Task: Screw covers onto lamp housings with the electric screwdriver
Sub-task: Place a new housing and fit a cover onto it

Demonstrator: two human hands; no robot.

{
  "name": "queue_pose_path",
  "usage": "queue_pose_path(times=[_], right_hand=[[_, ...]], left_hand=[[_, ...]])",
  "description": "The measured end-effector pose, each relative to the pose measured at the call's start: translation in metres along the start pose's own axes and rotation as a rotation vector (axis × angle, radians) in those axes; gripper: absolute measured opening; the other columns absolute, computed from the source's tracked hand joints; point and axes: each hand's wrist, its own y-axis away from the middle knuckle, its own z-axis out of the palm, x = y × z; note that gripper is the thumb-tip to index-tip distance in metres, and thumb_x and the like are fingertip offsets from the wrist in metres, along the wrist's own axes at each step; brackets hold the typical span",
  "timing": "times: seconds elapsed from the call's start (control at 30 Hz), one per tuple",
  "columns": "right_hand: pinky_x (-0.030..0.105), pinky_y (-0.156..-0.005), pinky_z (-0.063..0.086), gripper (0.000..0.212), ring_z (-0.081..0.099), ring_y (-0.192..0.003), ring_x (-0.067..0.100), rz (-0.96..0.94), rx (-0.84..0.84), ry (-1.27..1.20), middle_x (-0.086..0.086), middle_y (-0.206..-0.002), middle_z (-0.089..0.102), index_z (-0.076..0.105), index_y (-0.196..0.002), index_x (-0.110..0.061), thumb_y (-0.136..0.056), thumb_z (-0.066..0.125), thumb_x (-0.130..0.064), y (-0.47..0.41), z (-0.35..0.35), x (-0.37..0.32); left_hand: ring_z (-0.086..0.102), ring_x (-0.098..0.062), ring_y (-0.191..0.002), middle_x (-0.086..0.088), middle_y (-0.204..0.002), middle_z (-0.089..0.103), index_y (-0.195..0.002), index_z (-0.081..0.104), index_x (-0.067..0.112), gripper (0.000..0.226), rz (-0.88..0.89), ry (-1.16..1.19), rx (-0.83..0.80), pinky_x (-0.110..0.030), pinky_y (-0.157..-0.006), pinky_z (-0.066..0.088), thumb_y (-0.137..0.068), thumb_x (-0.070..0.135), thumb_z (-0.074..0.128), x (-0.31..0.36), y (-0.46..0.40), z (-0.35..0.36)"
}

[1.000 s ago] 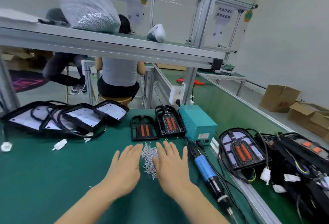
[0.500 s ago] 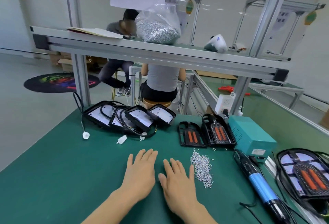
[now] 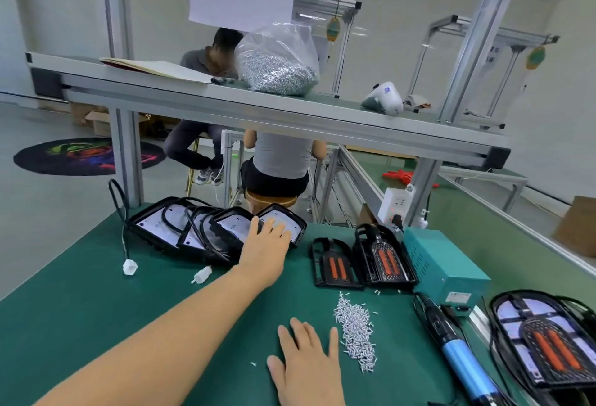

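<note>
While the right hand [image 3: 308, 360] lies flat on the green table [image 3: 96, 325], fingers spread, the left hand [image 3: 267, 244] rests straight fingers on a lamp housing [image 3: 283, 225] at 12 o'clock. Screws [image 3: 354, 328] and the screwdriver [image 3: 451, 338] lie at 3 o'clock.

Both forearms bare, left hand [image 3: 267, 246] and right hand [image 3: 306, 363] ungloved.

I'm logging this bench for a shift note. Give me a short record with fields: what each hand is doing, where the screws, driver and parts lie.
left hand: left hand reaches out, fingers on the nearest lamp housing in the overlapping row
right hand: right hand flat on the green mat
screws: loose screw pile right of that hand
driver: electric screwdriver lying untouched
covers: two black covers beside the teal power box
</note>
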Motion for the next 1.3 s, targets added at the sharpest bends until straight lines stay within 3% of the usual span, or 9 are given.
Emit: queue_pose_path(times=[0.17, 0.27, 0.3, 0.37, 0.63, 0.83, 0.9, 1.03, 1.3], right_hand=[[0.049, -0.107, 0.005, 0.051, 0.068, -0.102, 0.005, -0.019, -0.086, -0.004, -0.006, -0.111, 0.073, 0.077, -0.098, -0.04, -0.056, 0.069, -0.068, -0.009, -0.007, 0.007], [0.046, -0.098, 0.038, 0.057, 0.07, -0.091, 0.003, 0.01, -0.181, 0.005, -0.01, -0.099, 0.075, 0.078, -0.085, -0.043, -0.039, 0.071, -0.075, -0.012, -0.016, 0.009], [0.049, -0.106, 0.037, 0.06, 0.063, -0.112, 0.005, 0.009, -0.266, -0.056, -0.005, -0.121, 0.068, 0.074, -0.106, -0.041, -0.056, 0.068, -0.072, -0.014, -0.014, 0.012], [0.055, -0.119, -0.001, 0.061, 0.02, -0.148, 0.014, -0.019, -0.339, -0.091, -0.002, -0.16, 0.023, 0.038, -0.148, -0.029, -0.092, 0.047, -0.051, -0.021, -0.005, 0.019], [0.052, -0.117, -0.013, 0.061, 0.003, -0.149, 0.013, 0.051, -0.418, -0.125, -0.007, -0.163, 0.005, 0.022, -0.153, -0.025, -0.098, 0.041, -0.042, -0.031, -0.003, 0.031], [0.016, -0.109, 0.021, 0.048, 0.035, -0.133, 0.003, 0.308, -0.073, -0.75, -0.009, -0.155, 0.032, 0.032, -0.151, -0.024, -0.104, 0.039, -0.033, -0.041, -0.023, 0.051], [0.02, -0.112, 0.024, 0.044, 0.04, -0.129, 0.002, 0.475, -0.026, -1.109, -0.009, -0.148, 0.042, 0.04, -0.145, -0.024, -0.103, 0.04, -0.038, -0.053, -0.032, 0.057], [0.039, -0.11, 0.039, 0.037, 0.056, -0.121, 0.016, 0.624, -0.102, -1.729, -0.001, -0.129, 0.061, 0.055, -0.126, -0.026, -0.098, 0.048, -0.048, -0.073, -0.047, 0.062], [0.026, -0.045, 0.054, 0.026, 0.069, -0.058, 0.018, 0.791, -0.066, -2.034, 0.008, -0.086, 0.075, 0.057, -0.124, -0.011, -0.099, 0.049, -0.008, -0.066, -0.034, 0.055]], left_hand=[[0.021, -0.033, -0.14, -0.011, -0.148, 0.033, -0.144, 0.028, 0.01, 0.056, 0.053, -0.153, -0.079, -0.054, -0.117, 0.004, -0.092, 0.014, 0.049, 0.012, -0.036, 0.012], [0.036, -0.033, -0.13, -0.012, -0.135, 0.047, -0.136, 0.039, 0.01, 0.047, 0.088, -0.203, -0.098, -0.054, -0.117, 0.007, -0.09, 0.009, 0.048, 0.017, -0.047, 0.024], [0.04, -0.032, -0.127, -0.012, -0.131, 0.05, -0.132, 0.043, 0.01, 0.044, 0.111, -0.232, -0.093, -0.053, -0.116, 0.01, -0.089, 0.008, 0.049, 0.019, -0.05, 0.028], [0.045, -0.032, -0.12, -0.012, -0.126, 0.052, -0.125, 0.048, 0.01, 0.038, 0.153, -0.277, -0.063, -0.048, -0.113, 0.019, -0.088, 0.006, 0.051, 0.024, -0.055, 0.033], [0.052, -0.03, -0.1, -0.012, -0.111, 0.054, -0.11, 0.049, 0.007, 0.029, 0.355, -0.278, 0.023, -0.035, -0.085, 0.035, -0.084, -0.006, 0.044, 0.025, -0.077, 0.029], [0.056, -0.019, -0.068, -0.002, -0.077, 0.059, -0.08, 0.063, 0.015, 0.026, 0.474, -0.153, 0.338, -0.026, -0.063, 0.043, -0.058, 0.005, 0.073, 0.02, -0.048, -0.007], [0.052, -0.014, -0.052, 0.004, -0.059, 0.054, -0.063, 0.065, 0.02, 0.034, 0.546, -0.114, 0.397, -0.02, -0.051, 0.042, -0.035, 0.006, 0.078, 0.024, -0.023, -0.015], [0.05, -0.015, -0.053, 0.005, -0.06, 0.052, -0.063, 0.064, 0.02, 0.026, 0.594, -0.007, 0.462, -0.022, -0.052, 0.039, -0.043, 0.008, 0.074, 0.035, 0.023, -0.017], [0.055, -0.017, -0.071, 0.005, -0.075, 0.058, -0.076, 0.066, 0.02, 0.016, 0.524, 0.294, 0.573, -0.025, -0.067, 0.041, -0.07, 0.007, 0.058, 0.045, 0.093, -0.018]])
